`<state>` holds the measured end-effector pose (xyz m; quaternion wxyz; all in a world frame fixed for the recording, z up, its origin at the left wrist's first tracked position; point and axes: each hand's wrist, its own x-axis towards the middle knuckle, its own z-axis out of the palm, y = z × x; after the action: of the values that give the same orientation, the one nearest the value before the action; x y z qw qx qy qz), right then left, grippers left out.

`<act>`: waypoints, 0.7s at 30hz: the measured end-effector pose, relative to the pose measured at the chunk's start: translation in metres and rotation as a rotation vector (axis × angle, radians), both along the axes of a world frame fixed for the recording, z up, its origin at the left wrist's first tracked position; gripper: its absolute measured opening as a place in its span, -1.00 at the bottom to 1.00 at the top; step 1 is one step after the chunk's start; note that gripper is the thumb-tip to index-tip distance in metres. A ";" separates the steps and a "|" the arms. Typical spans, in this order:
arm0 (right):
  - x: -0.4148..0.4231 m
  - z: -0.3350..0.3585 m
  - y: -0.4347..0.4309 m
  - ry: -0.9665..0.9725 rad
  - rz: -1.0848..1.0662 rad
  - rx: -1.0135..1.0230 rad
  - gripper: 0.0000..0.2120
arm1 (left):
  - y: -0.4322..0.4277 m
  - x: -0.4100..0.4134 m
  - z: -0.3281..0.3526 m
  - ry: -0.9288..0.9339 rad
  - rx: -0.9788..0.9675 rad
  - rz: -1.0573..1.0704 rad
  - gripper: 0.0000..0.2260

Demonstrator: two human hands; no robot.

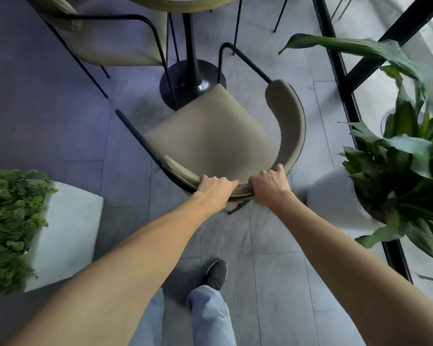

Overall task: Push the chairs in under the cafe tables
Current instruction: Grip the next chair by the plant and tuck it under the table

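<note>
A beige padded chair [210, 136] with a black metal frame stands in front of me, its seat pointing up and left toward the round table's black pedestal base [185, 81]. My left hand [214, 187] and my right hand [269, 183] both grip the curved backrest's top edge, side by side. The front corner of the seat overlaps the base in view. Only the rim of the tabletop [185, 3] shows at the top edge. A second beige chair [115, 43] stands at the upper left, beside the table.
A grey square planter [68, 228] with small green foliage sits at my left. A white round pot [335, 198] with a big leafy plant stands at the right, close to the chair back. A black-framed glass wall [343, 78] runs along the right. Grey tiled floor below; my shoe [216, 272] steps forward.
</note>
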<state>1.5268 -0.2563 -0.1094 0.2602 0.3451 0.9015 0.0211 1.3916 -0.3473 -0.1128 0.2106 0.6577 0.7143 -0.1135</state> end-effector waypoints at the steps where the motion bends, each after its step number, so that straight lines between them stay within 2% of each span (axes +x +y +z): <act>1: 0.000 0.000 -0.002 0.010 -0.009 -0.007 -0.86 | 0.000 -0.002 -0.001 0.026 0.006 -0.006 -0.58; 7: 0.007 -0.001 -0.001 0.133 -0.018 -0.025 -0.85 | -0.001 -0.021 -0.002 0.189 0.064 -0.076 -0.67; 11: 0.012 -0.011 0.012 0.236 0.019 -0.021 -0.88 | -0.001 -0.038 -0.006 0.220 0.103 -0.109 -0.68; 13: 0.016 -0.016 0.021 0.232 0.048 0.008 -0.85 | -0.001 -0.043 -0.007 0.226 0.116 -0.121 -0.64; 16: 0.028 -0.022 0.033 0.243 0.097 0.049 -0.67 | -0.003 -0.045 -0.011 0.252 0.128 -0.138 -0.56; 21: 0.032 -0.022 0.026 0.265 0.132 0.090 -0.69 | -0.004 -0.044 -0.012 0.265 0.120 -0.136 -0.53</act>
<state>1.5587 -0.2299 -0.1319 0.1212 0.2963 0.9468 0.0327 1.3474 -0.3513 -0.1250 0.0669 0.6951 0.6951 -0.1705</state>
